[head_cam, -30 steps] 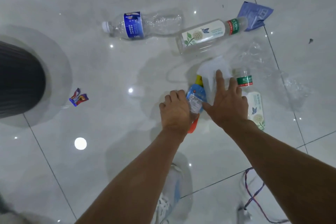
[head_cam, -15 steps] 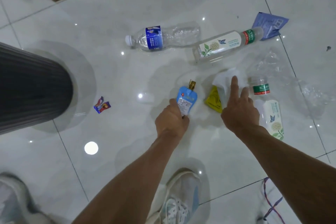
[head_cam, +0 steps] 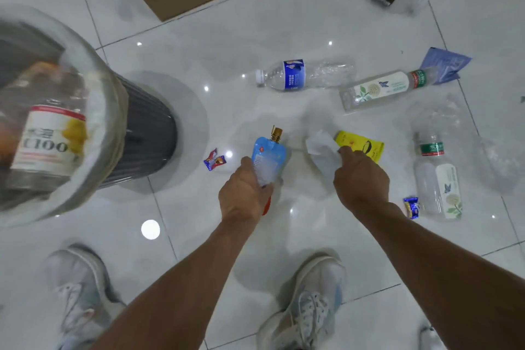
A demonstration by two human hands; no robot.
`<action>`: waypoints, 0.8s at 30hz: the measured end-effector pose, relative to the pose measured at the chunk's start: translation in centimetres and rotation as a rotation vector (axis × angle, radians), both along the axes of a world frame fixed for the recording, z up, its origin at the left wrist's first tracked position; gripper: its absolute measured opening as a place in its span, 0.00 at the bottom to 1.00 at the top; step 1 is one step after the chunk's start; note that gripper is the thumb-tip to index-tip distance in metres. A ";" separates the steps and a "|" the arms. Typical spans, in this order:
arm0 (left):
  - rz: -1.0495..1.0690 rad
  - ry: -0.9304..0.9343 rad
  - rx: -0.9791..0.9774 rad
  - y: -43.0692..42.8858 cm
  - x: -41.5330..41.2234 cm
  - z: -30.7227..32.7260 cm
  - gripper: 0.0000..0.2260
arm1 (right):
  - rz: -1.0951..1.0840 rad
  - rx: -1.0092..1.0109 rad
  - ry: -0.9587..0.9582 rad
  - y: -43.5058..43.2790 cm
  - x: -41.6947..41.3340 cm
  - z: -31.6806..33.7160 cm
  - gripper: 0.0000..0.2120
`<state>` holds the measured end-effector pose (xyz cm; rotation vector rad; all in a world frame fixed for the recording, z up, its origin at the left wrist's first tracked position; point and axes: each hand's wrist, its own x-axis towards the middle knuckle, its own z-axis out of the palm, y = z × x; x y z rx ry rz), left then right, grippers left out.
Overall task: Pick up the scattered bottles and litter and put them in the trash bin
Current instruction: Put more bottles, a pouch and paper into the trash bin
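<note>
Glossy white floor tiles [head_cam: 284, 23] reflect ceiling lights. The left hand [head_cam: 244, 196] is curled tight around a flat blue spouted pouch [head_cam: 268, 158]. The right hand [head_cam: 360, 179] pinches crumpled white tissue [head_cam: 319, 145] beside a yellow sachet [head_cam: 362, 145]. Clear plastic bottles [head_cam: 304, 75] lie scattered; the ribbed grey trash bin [head_cam: 147, 133], lined with clear film, stands left.

Trash bin [head_cam: 147, 133] cut off at left edge, contents blurred; left hand [head_cam: 245, 197] hides pouch [head_cam: 268, 155] bottom from us.

Indoor room: glossy white floor tiles [head_cam: 284, 23], lined trash bin [head_cam: 147, 133]
</note>
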<state>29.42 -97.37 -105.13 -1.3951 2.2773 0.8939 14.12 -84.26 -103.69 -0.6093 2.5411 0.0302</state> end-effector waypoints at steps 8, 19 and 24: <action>0.000 0.138 -0.123 -5.9 1.6 10.9 0.14 | 0.005 -0.062 0.136 -5.3 1.5 11.2 0.12; -0.117 0.284 -0.267 -18.9 6.2 25.5 0.17 | -0.082 -0.242 0.105 -18.0 9.0 24.4 0.13; 0.122 0.133 -0.260 -27.3 14.6 27.0 0.19 | 0.134 -0.209 0.058 -25.4 14.3 25.4 0.17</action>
